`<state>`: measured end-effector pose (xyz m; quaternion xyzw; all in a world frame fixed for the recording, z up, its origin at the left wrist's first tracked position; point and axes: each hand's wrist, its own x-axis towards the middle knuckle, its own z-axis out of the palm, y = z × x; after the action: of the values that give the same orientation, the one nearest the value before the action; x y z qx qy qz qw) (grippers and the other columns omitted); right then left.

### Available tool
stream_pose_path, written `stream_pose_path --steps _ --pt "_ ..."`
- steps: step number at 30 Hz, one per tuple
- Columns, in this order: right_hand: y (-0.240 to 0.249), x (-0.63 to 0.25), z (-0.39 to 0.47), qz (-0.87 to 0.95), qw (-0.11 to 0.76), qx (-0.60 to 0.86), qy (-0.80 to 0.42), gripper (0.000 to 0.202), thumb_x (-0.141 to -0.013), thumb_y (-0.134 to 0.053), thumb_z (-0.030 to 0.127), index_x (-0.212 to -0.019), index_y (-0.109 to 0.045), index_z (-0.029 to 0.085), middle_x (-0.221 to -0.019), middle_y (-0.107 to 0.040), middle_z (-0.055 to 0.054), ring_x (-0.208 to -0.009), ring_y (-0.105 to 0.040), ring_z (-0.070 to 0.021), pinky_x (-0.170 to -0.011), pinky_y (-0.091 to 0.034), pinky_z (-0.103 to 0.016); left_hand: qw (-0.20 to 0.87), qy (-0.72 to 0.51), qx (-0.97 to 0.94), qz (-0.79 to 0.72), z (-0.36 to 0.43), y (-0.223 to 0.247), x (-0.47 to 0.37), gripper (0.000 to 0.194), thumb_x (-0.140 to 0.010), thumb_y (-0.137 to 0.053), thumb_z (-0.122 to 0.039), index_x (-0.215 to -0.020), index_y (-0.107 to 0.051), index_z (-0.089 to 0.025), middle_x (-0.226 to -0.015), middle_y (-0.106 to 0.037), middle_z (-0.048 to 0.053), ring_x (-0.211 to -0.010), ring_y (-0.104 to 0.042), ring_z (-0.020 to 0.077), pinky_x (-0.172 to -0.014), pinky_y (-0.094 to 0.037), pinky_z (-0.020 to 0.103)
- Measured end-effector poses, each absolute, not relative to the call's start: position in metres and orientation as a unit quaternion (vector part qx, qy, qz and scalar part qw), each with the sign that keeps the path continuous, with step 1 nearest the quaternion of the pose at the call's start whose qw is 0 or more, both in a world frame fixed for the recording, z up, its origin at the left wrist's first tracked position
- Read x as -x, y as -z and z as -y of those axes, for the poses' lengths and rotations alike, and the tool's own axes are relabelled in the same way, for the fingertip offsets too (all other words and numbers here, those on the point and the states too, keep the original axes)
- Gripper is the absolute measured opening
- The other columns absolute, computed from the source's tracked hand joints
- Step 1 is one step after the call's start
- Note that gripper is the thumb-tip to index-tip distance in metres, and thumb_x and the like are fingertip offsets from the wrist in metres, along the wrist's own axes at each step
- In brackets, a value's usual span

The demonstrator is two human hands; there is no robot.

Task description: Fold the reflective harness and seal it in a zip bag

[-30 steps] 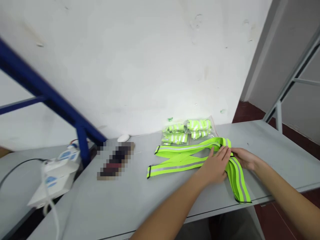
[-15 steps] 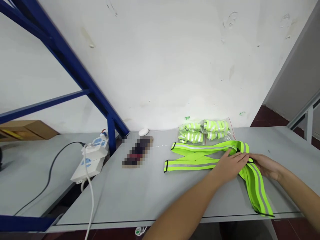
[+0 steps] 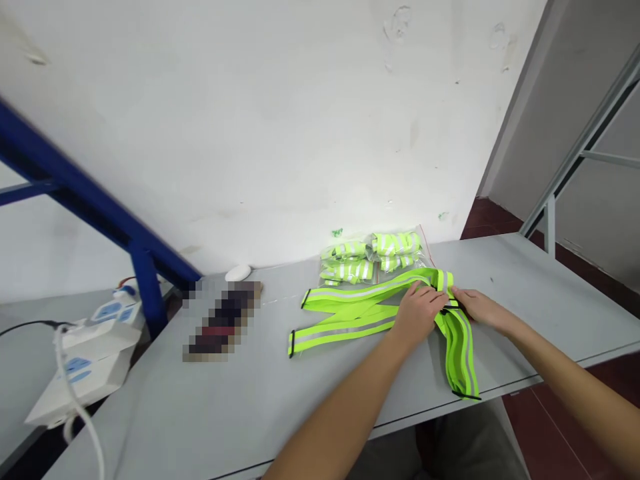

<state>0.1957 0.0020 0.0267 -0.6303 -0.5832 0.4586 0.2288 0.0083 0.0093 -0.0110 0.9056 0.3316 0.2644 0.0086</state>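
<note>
A neon yellow-green reflective vest (image 3: 345, 329) made of elastic straps with silver stripes lies on the grey table. Two straps with black buckles stretch to the left, and a folded bundle of straps hangs toward the table's front edge. My left hand (image 3: 419, 309) is closed on the vest where the straps meet, its fingers over the band. From the other side, my right hand (image 3: 479, 308) grips the same join by its edge; some of its fingertips are hidden behind the strap. Just behind the vest sit clear plastic bags (image 3: 373, 259) holding similar rolled yellow-green straps.
A pixelated dark flat object (image 3: 225, 323) lies left on the table (image 3: 200, 413), with a white rounded item (image 3: 238, 273) behind it. White power strips (image 3: 95, 347) with cables stand at the far left by a blue metal frame (image 3: 145, 280). A wall borders the back.
The camera view has turned to the right, so everything appears further left. Both hands stay at the strap join, and the vest lies much as before.
</note>
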Motion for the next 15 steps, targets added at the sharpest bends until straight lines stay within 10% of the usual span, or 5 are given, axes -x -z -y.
stream_pose_path --steps 4,8,15 --pt "-0.015 -0.214 0.031 0.703 0.298 0.587 -0.271 0.026 -0.091 -0.042 0.03 -0.11 -0.057 0.021 -0.101 -0.061 -0.007 -0.092 -0.057 -0.0227 -0.086 -0.045 -0.037 0.035 -0.269 -0.902 -0.335 -0.01 0.012 -0.01 0.028 -0.089 -0.052 -0.019 -0.114 -0.062 -0.021 -0.113 -0.069 0.006 -0.108 -0.058 0.0213 -0.103 -0.034 0.039" --pt "-0.001 -0.229 0.081 0.832 0.278 0.466 -0.114 0.055 -0.076 -0.05 0.012 -0.13 -0.041 0.019 -0.124 -0.049 -0.015 -0.115 -0.05 -0.0282 -0.095 -0.044 -0.043 0.051 -0.283 -0.894 -0.344 -0.01 0.009 -0.012 0.025 -0.088 -0.053 -0.02 -0.11 -0.063 -0.021 -0.11 -0.068 0.007 -0.106 -0.058 0.022 -0.096 -0.039 0.037" --pt "0.006 -0.226 0.095 0.898 0.268 0.331 0.113 0.05 -0.079 -0.064 0.025 -0.126 -0.048 0.019 -0.13 -0.05 -0.019 -0.124 -0.046 -0.0342 -0.093 -0.042 -0.051 0.046 -0.304 -0.883 -0.354 -0.011 0.011 -0.016 0.024 -0.084 -0.057 -0.019 -0.107 -0.064 -0.021 -0.1 -0.068 0.005 -0.101 -0.055 0.0225 -0.089 -0.044 0.036"
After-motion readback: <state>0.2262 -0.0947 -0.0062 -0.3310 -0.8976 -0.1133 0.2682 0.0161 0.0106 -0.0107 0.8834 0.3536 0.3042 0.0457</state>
